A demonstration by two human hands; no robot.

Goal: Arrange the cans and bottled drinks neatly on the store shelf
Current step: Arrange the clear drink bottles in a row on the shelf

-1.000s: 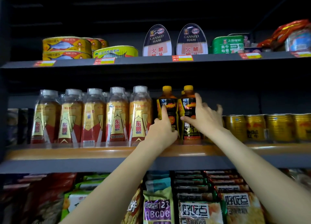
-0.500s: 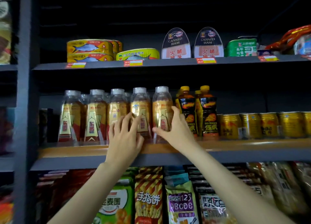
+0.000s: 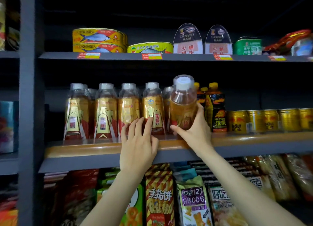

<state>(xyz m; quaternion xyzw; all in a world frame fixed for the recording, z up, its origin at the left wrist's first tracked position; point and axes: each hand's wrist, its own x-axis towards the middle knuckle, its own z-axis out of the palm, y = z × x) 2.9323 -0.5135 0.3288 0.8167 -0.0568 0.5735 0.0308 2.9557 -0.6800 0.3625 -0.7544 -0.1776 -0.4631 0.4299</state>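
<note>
Tilting toward the camera, cap end up and leaning forward, a bottle (image 3: 183, 105) is being held by the right hand (image 3: 194, 132) just above the front of the middle shelf (image 3: 101, 149). Its long axis is running roughly vertical. The bottle is being gripped low on its label, thumb on its left side and fingers wrapped round its right. The left hand (image 3: 138, 149) is being rested with straight, spread fingers against the lower fronts of two upright bottles (image 3: 153, 110) in the row. Dark bottles (image 3: 217, 108) and gold cans (image 3: 271, 120) are being kept on the same shelf to the right. Fish tins (image 3: 98, 40) and ham tins (image 3: 188, 39) are being displayed on the top shelf (image 3: 118, 56).
</note>
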